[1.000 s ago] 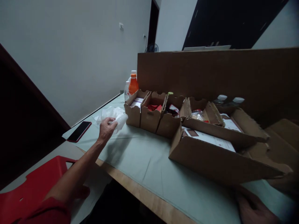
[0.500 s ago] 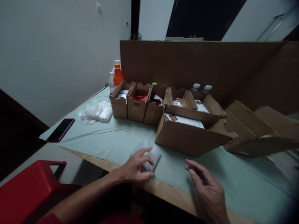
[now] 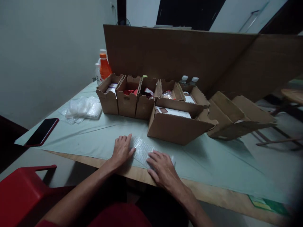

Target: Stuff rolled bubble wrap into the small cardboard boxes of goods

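Note:
A clear sheet of bubble wrap (image 3: 141,148) lies flat at the front edge of the cloth-covered table (image 3: 94,138). My left hand (image 3: 122,148) rests at its left end with the fingers stretched out. On the right part of the sheet lies my right hand (image 3: 162,165), fingers extended and slightly bent, palm down. Neither hand grips anything. Part of the wrap is hidden under my right hand. Just behind it stands an open cardboard box (image 3: 180,129) with a white printed box (image 3: 174,112) inside.
Several cardboard bins (image 3: 126,104) stand in a row at the back, holding red packets and small boxes. More bubble wrap (image 3: 84,107) and a phone (image 3: 42,131) lie at left. An orange bottle (image 3: 104,67) stands behind. A red stool (image 3: 26,192) is at lower left.
The bubble wrap now lies spread out flatter and wider. My right hand has moved left onto it, while my left hand has shifted to its left end. The camera view has shifted.

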`<state>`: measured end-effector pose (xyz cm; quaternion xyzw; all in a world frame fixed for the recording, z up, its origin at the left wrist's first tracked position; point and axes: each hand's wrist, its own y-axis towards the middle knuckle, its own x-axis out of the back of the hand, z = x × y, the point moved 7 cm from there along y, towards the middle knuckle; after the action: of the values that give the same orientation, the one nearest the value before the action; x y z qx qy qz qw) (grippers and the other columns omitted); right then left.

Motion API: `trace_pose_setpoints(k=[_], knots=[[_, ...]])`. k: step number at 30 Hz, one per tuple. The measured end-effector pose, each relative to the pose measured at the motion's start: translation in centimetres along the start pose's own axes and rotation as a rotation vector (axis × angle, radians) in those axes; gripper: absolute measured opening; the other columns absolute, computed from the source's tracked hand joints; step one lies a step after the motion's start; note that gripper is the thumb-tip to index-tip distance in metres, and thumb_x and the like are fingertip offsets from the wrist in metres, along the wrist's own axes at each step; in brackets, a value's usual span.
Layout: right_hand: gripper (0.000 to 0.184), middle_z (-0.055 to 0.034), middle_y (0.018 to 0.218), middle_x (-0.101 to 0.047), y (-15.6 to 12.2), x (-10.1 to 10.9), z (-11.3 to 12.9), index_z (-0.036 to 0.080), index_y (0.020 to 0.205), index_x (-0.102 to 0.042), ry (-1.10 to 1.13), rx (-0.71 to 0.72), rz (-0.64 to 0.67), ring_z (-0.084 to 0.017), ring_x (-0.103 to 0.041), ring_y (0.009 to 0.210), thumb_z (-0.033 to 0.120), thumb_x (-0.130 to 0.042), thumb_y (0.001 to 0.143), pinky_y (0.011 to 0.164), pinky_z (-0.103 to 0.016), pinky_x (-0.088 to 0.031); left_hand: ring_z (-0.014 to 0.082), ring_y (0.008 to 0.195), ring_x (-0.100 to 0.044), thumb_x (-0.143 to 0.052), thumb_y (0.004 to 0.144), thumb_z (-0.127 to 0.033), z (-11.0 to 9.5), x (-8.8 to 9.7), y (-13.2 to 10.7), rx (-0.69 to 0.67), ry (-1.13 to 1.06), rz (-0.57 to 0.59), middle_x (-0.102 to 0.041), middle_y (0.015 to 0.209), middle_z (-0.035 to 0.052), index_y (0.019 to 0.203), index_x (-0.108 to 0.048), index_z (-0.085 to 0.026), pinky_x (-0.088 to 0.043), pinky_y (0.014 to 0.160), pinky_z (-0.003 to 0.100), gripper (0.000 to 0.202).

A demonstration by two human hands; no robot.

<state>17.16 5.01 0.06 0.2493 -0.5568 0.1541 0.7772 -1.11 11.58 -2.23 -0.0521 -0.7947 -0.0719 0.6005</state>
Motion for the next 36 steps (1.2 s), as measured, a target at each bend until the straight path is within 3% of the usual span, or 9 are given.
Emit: trace_pose_setpoints(k=[6,9,14,17,20,26,29,33,36], knots=[[0.027,-0.0144,0.137,-0.061,-8.9,1.9,-7.6,0.025,0.106,-0.072,-0.109,-0.351,-0.048,-0.033,-0.061,0.120,0.042,-0.060,0.089,0.094,-0.052,-0.048,0.0339,0.114,-0.059,-0.061,0.089,-0.027,-0.5,-0.3,0.5,0.007,0.032,0.151,-0.070,0.117,0.0174,0.146,-0.041,-0.011,-0.042,0.094,0.042,0.063],[0.026,-0.0134,0.137,-0.062,-11.2,2.3,-9.2,0.024,0.099,-0.072,-0.044,-0.451,-0.018,-0.031,-0.063,0.118,0.043,-0.056,0.089,0.093,-0.050,-0.049,0.0334,0.106,-0.064,-0.059,0.088,-0.025,-0.5,-0.6,0.7,0.011,0.027,0.166,-0.072,0.110,0.0180,0.151,-0.034,-0.010,-0.043,0.091,0.041,0.069],[0.024,-0.0116,0.134,-0.064,-11.8,4.4,-9.4,0.024,0.086,-0.070,0.023,-0.433,-0.119,-0.030,-0.063,0.118,0.036,-0.051,0.091,0.093,-0.050,-0.050,0.0259,0.080,-0.067,-0.054,0.087,-0.024,1.2,0.1,0.7,0.045,-0.153,0.123,-0.070,0.082,0.0065,0.150,-0.039,-0.015,-0.044,0.074,0.032,0.065],[0.020,-0.0107,0.136,-0.063,-11.2,6.9,-9.2,0.024,0.092,-0.070,0.042,-0.337,-0.232,-0.028,-0.062,0.119,0.031,-0.051,0.092,0.097,-0.048,-0.050,0.0187,0.060,-0.057,-0.054,0.085,-0.028,3.2,2.4,0.4,0.111,-0.341,0.009,-0.053,0.061,-0.0049,0.149,-0.041,-0.016,-0.040,0.061,0.027,0.067],[0.018,-0.0109,0.138,-0.062,-9.6,8.3,-9.3,0.024,0.095,-0.070,0.012,-0.252,-0.339,-0.027,-0.061,0.120,0.028,-0.052,0.093,0.099,-0.046,-0.049,0.0149,0.053,-0.050,-0.054,0.085,-0.033,4.9,5.0,-0.1,0.152,-0.439,-0.166,-0.046,0.060,-0.0077,0.150,-0.041,-0.017,-0.038,0.058,0.025,0.068],[0.026,-0.0125,0.134,-0.064,-8.3,4.9,-12.8,0.022,0.092,-0.074,-0.187,-0.346,-0.201,-0.030,-0.062,0.114,0.018,-0.049,0.086,0.089,-0.046,-0.050,0.0180,0.063,-0.057,-0.057,0.083,-0.030,7.0,2.6,-0.5,0.154,-0.230,-0.003,-0.056,0.068,-0.0038,0.150,-0.039,-0.017,-0.043,0.063,0.026,0.070],[0.029,-0.0108,0.132,-0.066,-10.3,4.4,-14.0,0.023,0.096,-0.075,-0.210,-0.415,-0.189,-0.029,-0.063,0.114,0.021,-0.047,0.088,0.089,-0.046,-0.049,0.0242,0.083,-0.063,-0.059,0.085,-0.034,7.8,3.0,-0.7,0.091,-0.119,-0.147,-0.066,0.092,0.0065,0.145,-0.045,-0.017,-0.050,0.075,0.033,0.063],[0.029,-0.0113,0.127,-0.069,-9.1,5.2,-10.9,0.022,0.102,-0.074,-0.179,-0.417,-0.291,-0.029,-0.064,0.113,0.025,-0.046,0.092,0.092,-0.048,-0.049,0.0301,0.105,-0.059,-0.053,0.092,-0.033,5.0,4.8,-0.8,-0.087,-0.126,-0.392,-0.064,0.113,0.0133,0.134,-0.055,-0.018,-0.049,0.093,0.044,0.044],[0.034,-0.0105,0.135,-0.064,-3.3,3.2,-5.2,0.022,0.118,-0.070,-0.063,-0.250,-0.221,-0.027,-0.058,0.124,0.019,-0.046,0.094,0.103,-0.049,-0.045,0.0278,0.104,-0.058,-0.050,0.093,-0.023,0.2,3.1,-0.2,-0.277,-0.163,-0.284,-0.065,0.112,0.0120,0.127,-0.061,-0.019,-0.049,0.093,0.041,0.035]])
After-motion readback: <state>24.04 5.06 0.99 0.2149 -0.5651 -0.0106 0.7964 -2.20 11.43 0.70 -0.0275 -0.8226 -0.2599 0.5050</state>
